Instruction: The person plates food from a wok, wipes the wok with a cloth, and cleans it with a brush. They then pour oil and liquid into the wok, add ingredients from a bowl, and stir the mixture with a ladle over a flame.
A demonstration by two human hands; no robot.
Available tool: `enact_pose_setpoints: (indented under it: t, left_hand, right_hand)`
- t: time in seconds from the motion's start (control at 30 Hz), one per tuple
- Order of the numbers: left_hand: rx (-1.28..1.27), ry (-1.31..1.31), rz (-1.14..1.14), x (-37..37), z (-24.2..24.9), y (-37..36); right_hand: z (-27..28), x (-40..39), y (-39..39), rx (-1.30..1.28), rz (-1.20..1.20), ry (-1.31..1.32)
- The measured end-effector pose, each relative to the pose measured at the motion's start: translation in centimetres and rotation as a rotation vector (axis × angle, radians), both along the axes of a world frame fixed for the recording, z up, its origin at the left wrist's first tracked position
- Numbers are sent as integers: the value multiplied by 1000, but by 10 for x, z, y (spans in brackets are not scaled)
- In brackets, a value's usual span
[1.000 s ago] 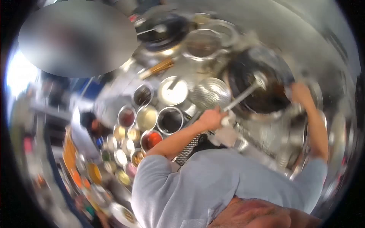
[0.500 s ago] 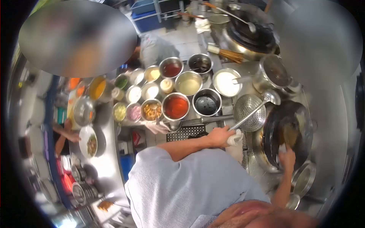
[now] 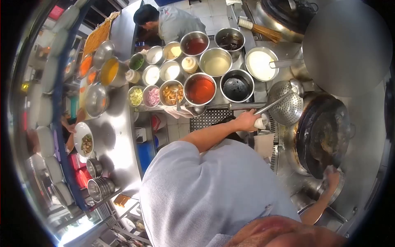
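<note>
My left hand [image 3: 246,121] is closed round the handle of a metal ladle [image 3: 275,103]. The ladle's bowl end lies over a perforated skimmer [image 3: 284,113]. A white cloth [image 3: 260,123] hangs at that hand's edge. My right hand [image 3: 331,179] is at the near rim of a dark wok [image 3: 325,136], with its fingers closed on a pale cloth-like bundle, slightly blurred. The wok holds a thin brownish residue. Below the right hand sits a metal strainer or bowl [image 3: 339,187], partly hidden by the arm.
Steel pots of sauces [image 3: 200,89], white liquid [image 3: 261,64] and chopped ingredients [image 3: 172,93] stand in rows ahead. A co-worker [image 3: 173,22] bends beyond them. At left, another person's hand [image 3: 68,124] is beside a plate of food [image 3: 84,138]. A second wok [image 3: 284,16] and bamboo brush [image 3: 265,32] are at the back.
My right hand has moved from inside the wok to its near rim. The ladle has shifted with my left hand, its bowl now lower over the skimmer. The view has turned.
</note>
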State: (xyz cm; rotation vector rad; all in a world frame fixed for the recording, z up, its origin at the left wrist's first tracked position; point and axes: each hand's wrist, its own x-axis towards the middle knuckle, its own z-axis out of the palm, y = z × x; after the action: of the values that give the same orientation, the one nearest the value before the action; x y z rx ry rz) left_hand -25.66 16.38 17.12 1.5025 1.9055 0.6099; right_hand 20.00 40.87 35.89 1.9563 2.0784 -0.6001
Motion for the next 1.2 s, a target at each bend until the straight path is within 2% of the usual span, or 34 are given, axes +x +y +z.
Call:
enact_pose_setpoints:
  t: [0.07,0.1,0.13,0.2,0.23,0.27,0.33,0.37,0.4,0.43,0.47,0.5,0.53,0.57,0.63,0.67,0.7,0.73,0.77,0.8,0.83,0.87,0.9,0.93,0.97,1.0,1.03,1.1,1.17,1.2]
  left_hand:
    - [42,44,-49,3,-3,-2]
    - [193,165,-45,8,-3,-5]
    - [185,153,-58,13,0,-7]
    - [281,-98,-3,11,27,-1]
    - [-15,-295,22,10,57,7]
    - [-26,-291,19,13,51,14]
    - [133,-857,184,35,36,33]
    - [93,-834,151,35,73,38]
    - [75,-842,98,43,70,42]
    - [-127,-1258,153,53,61,50]
    - [-394,-1640,192,65,52,63]
    - [-403,-1702,106,70,40,66]
    - [-472,-1755,135,75,56,66]
    - [-539,-1791,173,80,76,68]
    - [-638,-1675,155,95,96,79]
    - [-684,-1647,159,106,102,87]
    - [-734,-1610,91,117,104,94]
    - [-691,-1599,98,128,105,103]
    - [-629,-1602,114,143,106,112]
    - [-644,-1585,78,158,104,120]
    - [-588,-1540,112,170,97,130]
    - [-528,-1498,151,180,88,136]
    - [-528,-1477,165,184,76,140]
    - [-528,-1475,144,189,64,147]
    - [-487,-1413,166,189,53,150]
    - [-450,-1344,191,189,46,151]
    - [-443,-1427,229,191,50,152]
    - [-424,-1343,229,192,54,153]
    - [-394,-1246,302,193,55,155]
    - [-383,-1246,311,193,49,156]
  right_hand:
    - [-38,55,50,125,-79,75]
    - [-59,42,48,165,-135,219]
    - [-69,9,49,208,-187,359]
    - [-48,-81,10,207,-44,8]
    - [-39,-97,4,203,-17,108]
    - [-37,-106,1,192,7,206]
    - [-55,-87,43,222,-101,620]
    - [-63,-92,52,246,-227,561]
    - [-68,-94,63,275,-364,499]
    - [-48,-125,35,270,-419,460]
    - [-66,-116,34,165,-368,490]
    - [-85,-105,14,364,-228,299]
    - [-48,-121,-29,247,-269,269]
    - [-38,-109,-48,130,-231,248]
    - [-2,-71,-66,85,-60,-44]
    - [-15,-28,-50,88,-53,-126]
    - [-8,-12,-36,205,-92,-174]
    - [-20,8,-1,141,-292,-133]
    - [-2,-5,16,148,-374,-53]
    - [-29,-2,45,186,-357,41]
    - [-32,-20,48,249,9,100]
    - [-39,-48,40,264,-35,153]
    - [-39,-80,29,188,-232,170]
    - [-47,-101,11,245,-337,139]
    - [-49,-104,-4,163,-256,241]
    - [-58,-102,-20,118,-225,215]
    - [-42,-95,-48,131,-179,214]
    - [-17,-57,-81,121,-27,70]
    - [2,-7,-73,107,9,-96]
    - [3,12,-52,128,-48,-173]
